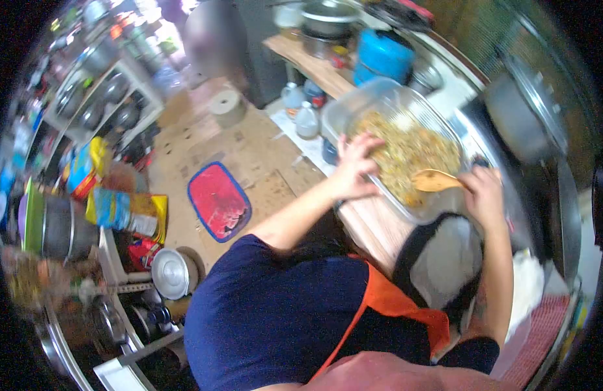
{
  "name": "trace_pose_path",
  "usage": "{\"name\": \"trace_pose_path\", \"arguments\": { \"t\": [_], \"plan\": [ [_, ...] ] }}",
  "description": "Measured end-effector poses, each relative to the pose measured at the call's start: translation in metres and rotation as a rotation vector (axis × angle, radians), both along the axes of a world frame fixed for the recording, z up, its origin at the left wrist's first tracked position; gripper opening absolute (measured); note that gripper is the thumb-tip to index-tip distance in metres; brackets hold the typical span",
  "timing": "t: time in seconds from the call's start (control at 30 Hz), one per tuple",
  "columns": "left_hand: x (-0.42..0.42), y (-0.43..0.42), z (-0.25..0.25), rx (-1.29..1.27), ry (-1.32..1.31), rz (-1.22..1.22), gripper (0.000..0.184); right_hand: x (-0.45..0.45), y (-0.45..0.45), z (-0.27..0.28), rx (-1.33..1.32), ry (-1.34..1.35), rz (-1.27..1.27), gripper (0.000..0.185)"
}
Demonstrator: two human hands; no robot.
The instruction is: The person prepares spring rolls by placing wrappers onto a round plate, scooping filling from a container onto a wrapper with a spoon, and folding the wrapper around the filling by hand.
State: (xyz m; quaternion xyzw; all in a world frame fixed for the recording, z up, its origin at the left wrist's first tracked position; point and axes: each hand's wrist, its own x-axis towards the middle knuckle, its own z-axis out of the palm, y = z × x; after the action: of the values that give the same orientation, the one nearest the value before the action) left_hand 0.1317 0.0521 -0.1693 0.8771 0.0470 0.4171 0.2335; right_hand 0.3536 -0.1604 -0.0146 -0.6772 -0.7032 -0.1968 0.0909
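Note:
A clear plastic tub stands on the wooden counter, holding a yellowish, chopped-looking food mixture with a paler white patch toward the far side. My left hand grips the tub's near left rim, fingers bent over the edge. In my right hand is a wooden spoon, its bowl resting at the food's surface near the right side of the tub. The fingers of my right hand wrap round the handle, which they mostly hide.
Beyond the tub are a blue container and a lidded pot. A large grey pot stands at right, and a dark-rimmed pan sits close to my body. A red mat lies on the floor; shelves with cookware line the left.

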Motion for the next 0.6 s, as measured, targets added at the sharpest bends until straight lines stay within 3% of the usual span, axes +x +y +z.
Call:
{"name": "trace_pose_path", "arguments": {
  "t": [0.07,0.23,0.27,0.3,0.37,0.47,0.53,0.6],
  "plan": [
    [-0.001,0.001,0.002,-0.028,0.015,-0.003,0.043,0.005,0.008,0.005,0.064,-0.091,0.006,0.027],
    [-0.005,0.000,0.005,-0.065,0.062,-0.007,0.043,0.012,0.024,-0.005,0.092,-0.225,-0.378,0.028],
    [-0.005,0.000,0.004,-0.065,0.064,-0.008,0.043,0.025,0.026,-0.018,0.138,-0.302,-0.339,0.029],
    [-0.006,-0.002,0.007,-0.060,0.022,-0.007,0.040,0.030,0.027,-0.027,0.014,-0.247,-0.395,0.026],
    [-0.002,0.002,0.000,0.001,0.006,0.006,0.043,0.009,0.032,-0.035,0.086,-0.093,-0.358,0.015],
    [-0.007,0.000,0.010,0.013,0.075,0.036,0.047,-0.005,0.029,-0.026,0.182,-0.168,-0.139,0.010],
    [-0.006,-0.003,0.012,0.001,0.064,0.040,0.048,-0.005,0.026,-0.011,0.102,-0.242,-0.248,0.004],
    [-0.007,-0.005,0.016,-0.010,0.061,0.031,0.047,0.001,0.028,0.007,0.037,-0.247,-0.409,0.012]
  ]
}}
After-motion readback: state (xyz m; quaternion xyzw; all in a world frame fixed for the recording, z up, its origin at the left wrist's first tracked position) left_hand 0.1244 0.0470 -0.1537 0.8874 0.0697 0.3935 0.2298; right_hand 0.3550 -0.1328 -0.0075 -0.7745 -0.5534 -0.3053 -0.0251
